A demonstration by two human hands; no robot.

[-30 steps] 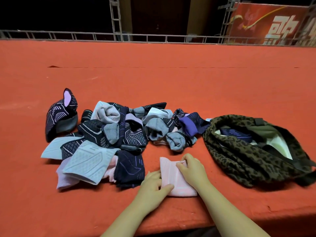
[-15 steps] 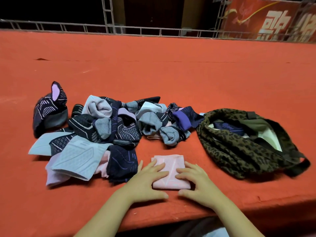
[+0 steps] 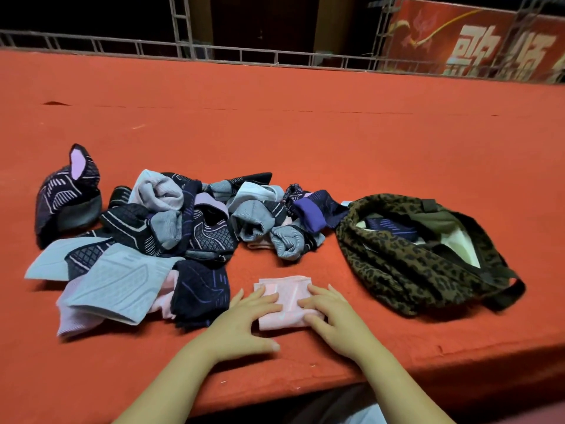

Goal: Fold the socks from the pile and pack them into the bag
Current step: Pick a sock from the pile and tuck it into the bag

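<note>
A folded pink sock (image 3: 287, 293) lies flat on the red table near its front edge. My left hand (image 3: 244, 322) presses on the sock's left side with straight, spread fingers. My right hand (image 3: 333, 319) presses flat on its right side. To the left and behind lies the pile of socks (image 3: 159, 228), dark navy, grey, light blue and lilac. A leopard-print bag (image 3: 406, 258) sits open at the right, with a dark navy sock (image 3: 388, 228) inside it.
A dark patterned sock (image 3: 65, 194) stands apart at the far left of the pile. The red table (image 3: 305, 133) stretches far back to a metal railing (image 3: 214, 53). A red banner (image 3: 477, 41) hangs behind at the right.
Both hands went from pinching and folding the pink sock to lying flat on top of it. The sock is now a neat folded square.
</note>
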